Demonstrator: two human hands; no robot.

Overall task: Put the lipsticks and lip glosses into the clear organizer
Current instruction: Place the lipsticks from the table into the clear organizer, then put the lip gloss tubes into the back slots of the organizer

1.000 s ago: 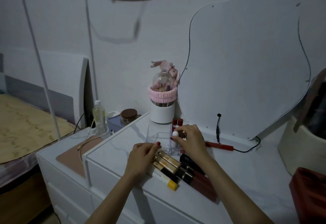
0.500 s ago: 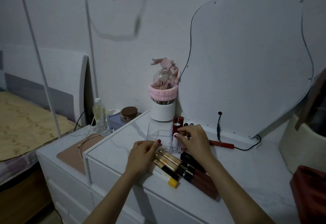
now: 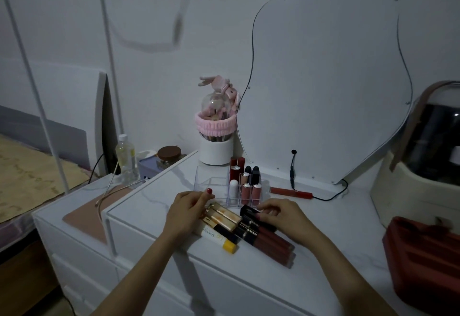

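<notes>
The right hand (image 3: 281, 216) has its fingertips down on a black lipstick tube (image 3: 251, 212) in the row of tubes (image 3: 249, 231) lying at 6 o'clock of the clear acrylic organizer (image 3: 211, 186); whether it has closed on it cannot be told. Best to pinch one tube only, lift it upright, and lower it into an empty cell. The left hand (image 3: 189, 206) rests loosely curled against the gold-capped tubes (image 3: 222, 216), steadying them on the white tabletop (image 3: 154, 206)

Organizer (image 3: 211, 183) left cells open to you from above; white cup (image 3: 216, 150) and mirror (image 3: 323, 79) block behind.
</notes>
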